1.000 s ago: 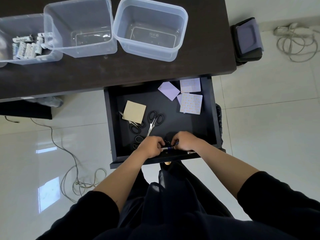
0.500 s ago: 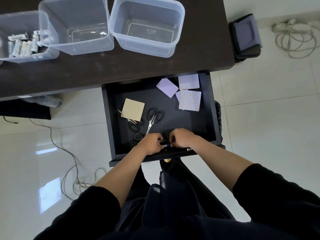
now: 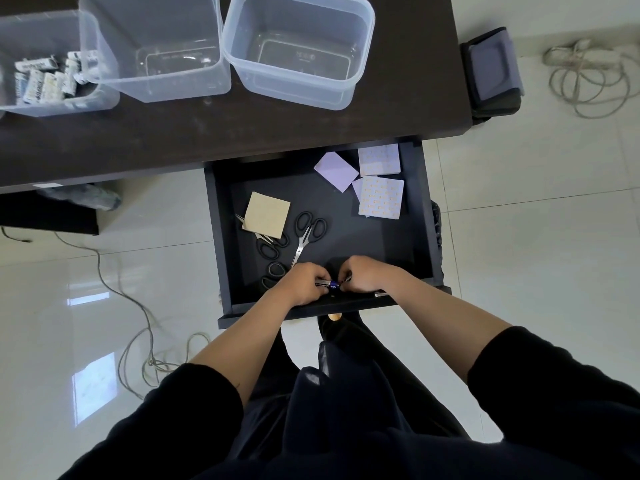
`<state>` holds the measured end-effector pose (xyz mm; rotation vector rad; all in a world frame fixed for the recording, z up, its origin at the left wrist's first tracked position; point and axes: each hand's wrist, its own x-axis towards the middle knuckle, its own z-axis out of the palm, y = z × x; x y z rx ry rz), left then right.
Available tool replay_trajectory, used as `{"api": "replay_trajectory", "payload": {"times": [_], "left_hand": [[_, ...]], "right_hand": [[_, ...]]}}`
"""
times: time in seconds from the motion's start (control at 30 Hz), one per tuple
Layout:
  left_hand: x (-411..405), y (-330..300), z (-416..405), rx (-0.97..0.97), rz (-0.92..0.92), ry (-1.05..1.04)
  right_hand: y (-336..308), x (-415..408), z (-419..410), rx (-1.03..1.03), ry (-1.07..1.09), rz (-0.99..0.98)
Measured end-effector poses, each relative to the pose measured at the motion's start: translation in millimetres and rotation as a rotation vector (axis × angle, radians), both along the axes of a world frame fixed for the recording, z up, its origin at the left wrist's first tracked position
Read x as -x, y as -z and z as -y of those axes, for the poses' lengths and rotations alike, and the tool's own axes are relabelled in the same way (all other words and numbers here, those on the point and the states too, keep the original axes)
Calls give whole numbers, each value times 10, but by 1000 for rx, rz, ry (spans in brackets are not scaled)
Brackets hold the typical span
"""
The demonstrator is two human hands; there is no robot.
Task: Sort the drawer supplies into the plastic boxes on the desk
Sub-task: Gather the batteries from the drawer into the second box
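Note:
The open black drawer (image 3: 420, 216) holds a tan sticky pad (image 3: 266, 214), lilac and dotted paper pads (image 3: 381, 199) and several black-handled scissors (image 3: 306, 235). At its front edge my left hand (image 3: 306, 284) and my right hand (image 3: 363, 277) close together on small batteries (image 3: 327, 285), one with a blue band showing between the fingers. Three clear plastic boxes stand on the dark desk: the left box (image 3: 20, 105) holds small wrapped items, the middle box (image 3: 221, 83) and the right box (image 3: 363, 39) hold nothing.
A loose metal-tipped item (image 3: 381, 294) lies at the drawer's front right. A dark stool (image 3: 493, 71) stands right of the desk (image 3: 242, 133). Coiled cables lie on the tiled floor at far right (image 3: 585, 81) and at left (image 3: 145, 341).
Both hands stay gathered over the batteries at the drawer's front; the fingers shift slightly. The camera view has drifted a little.

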<state>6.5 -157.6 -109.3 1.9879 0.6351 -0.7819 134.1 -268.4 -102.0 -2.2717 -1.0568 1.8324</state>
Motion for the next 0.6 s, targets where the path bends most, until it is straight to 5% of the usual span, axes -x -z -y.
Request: {"api": "replay_trajectory", "payload": {"times": [0.33, 0.6], "left_hand": [[84, -136, -76, -27, 13, -81], [131, -711, -583, -177, 148, -267]], "right_hand": [[-92, -97, 70, -86, 321, 4], [-645, -296, -391, -363, 339, 90]]}}
